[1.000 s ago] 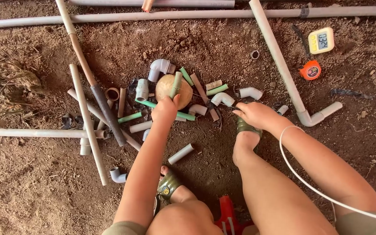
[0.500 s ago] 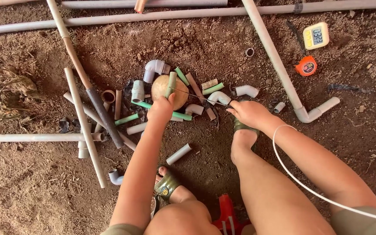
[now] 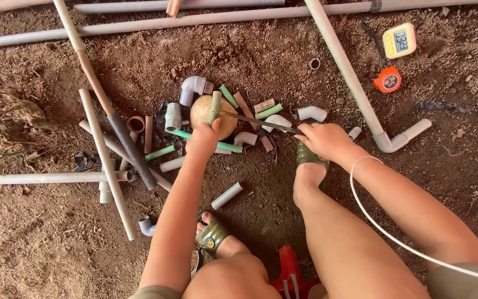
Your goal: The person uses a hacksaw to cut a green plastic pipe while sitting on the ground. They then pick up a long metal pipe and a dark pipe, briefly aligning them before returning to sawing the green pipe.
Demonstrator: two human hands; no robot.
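1. Outdoor work yard, and the floor is bare reddish-brown dirt (image 3: 40, 254), clods and dry twigs along its left edge.
2. Long grey plastic pipes (image 3: 195, 19) run across the top edge.
3. Cut pipe offcuts and white elbow fittings (image 3: 193, 87) sit scattered mid-ground.
4. An orange tape measure (image 3: 388, 80) and a yellow digital timer (image 3: 399, 40) lie top right: makeshift plumbing workshop.

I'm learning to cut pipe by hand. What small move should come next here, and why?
Probably draw the blade back across the short green pipe. The left hand pins that pipe on the round block, and the right hand holds the blade with its tip at the pipe.
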